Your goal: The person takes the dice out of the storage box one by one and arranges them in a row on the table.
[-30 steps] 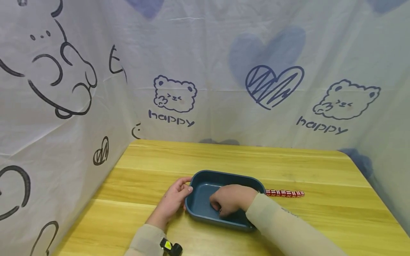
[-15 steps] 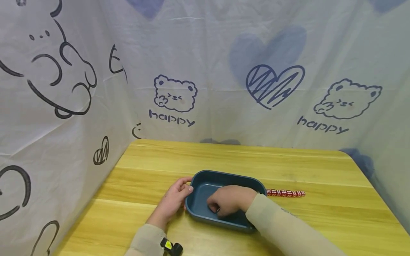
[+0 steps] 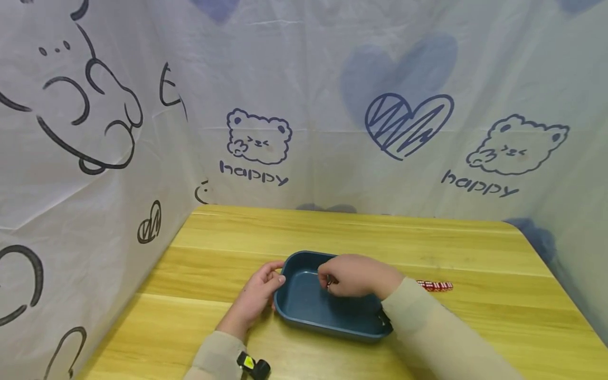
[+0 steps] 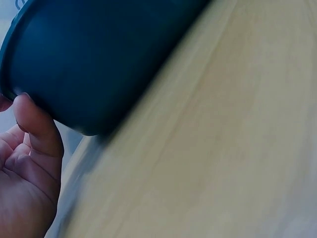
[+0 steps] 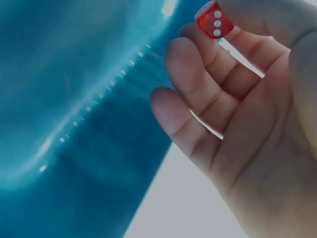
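In the head view a dark blue rectangular container (image 3: pixel 304 295) stands on the wooden table. My left hand (image 3: pixel 263 287) rests against its left end, thumb and fingertips right at the rim. The left wrist view has the thumb (image 4: pixel 39 126) touching the container's outer wall (image 4: pixel 89 64). Over the container's inside is my right hand (image 3: pixel 358 277), which pinches a small red die (image 5: pixel 214 21) by thumb and index finger. Its white dots show in the right wrist view, and the other fingers (image 5: pixel 185 64) are loosely bent. A row of red dice (image 3: pixel 436 286) lies right of the container, partly behind my right sleeve.
The wooden table (image 3: pixel 228 232) reaches back to a white curtain (image 3: pixel 328 158) printed with hearts and bears. The same kind of curtain flanks it left and right. A small black device (image 3: pixel 254 365) is strapped to my left wrist.
My right hand has lifted from the container's floor and moved up and to the right with the die. Its sleeve now covers more of the dice row. The left hand keeps its place.
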The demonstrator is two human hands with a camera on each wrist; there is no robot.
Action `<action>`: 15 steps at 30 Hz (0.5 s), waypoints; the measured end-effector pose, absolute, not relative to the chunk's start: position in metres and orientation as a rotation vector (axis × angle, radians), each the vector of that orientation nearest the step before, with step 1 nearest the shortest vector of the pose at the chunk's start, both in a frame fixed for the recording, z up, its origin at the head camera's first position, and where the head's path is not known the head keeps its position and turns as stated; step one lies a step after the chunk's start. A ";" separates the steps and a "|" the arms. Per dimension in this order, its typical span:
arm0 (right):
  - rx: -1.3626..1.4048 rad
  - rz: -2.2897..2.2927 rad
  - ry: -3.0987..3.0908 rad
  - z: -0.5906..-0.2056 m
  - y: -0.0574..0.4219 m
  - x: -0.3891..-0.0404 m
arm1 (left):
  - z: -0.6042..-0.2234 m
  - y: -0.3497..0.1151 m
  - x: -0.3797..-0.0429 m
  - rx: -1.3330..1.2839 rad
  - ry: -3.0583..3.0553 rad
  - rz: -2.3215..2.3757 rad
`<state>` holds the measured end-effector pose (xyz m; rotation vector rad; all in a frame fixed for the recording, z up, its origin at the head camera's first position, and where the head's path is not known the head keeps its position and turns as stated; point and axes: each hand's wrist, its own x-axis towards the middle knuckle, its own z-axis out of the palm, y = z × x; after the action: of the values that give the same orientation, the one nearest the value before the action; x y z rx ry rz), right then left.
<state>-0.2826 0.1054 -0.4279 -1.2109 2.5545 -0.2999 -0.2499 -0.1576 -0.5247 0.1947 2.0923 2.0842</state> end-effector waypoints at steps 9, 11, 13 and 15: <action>-1.262 -0.364 2.635 -0.411 0.122 -0.278 | -0.525 -0.158 -0.249 0.187 2.096 2.086; -1.279 -0.382 2.648 -0.408 0.127 -0.277 | -0.524 -0.158 -0.249 0.184 2.095 2.085; -1.287 -0.408 2.660 -0.406 0.133 -0.275 | -0.524 -0.158 -0.248 0.182 2.095 2.083; -1.289 -0.429 2.674 -0.404 0.139 -0.274 | -0.524 -0.158 -0.248 0.186 2.099 2.079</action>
<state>-0.2737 0.1393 -0.4039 -1.2886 2.6737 -0.4292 -0.2482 -0.1577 -0.5239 0.1859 2.0991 2.0787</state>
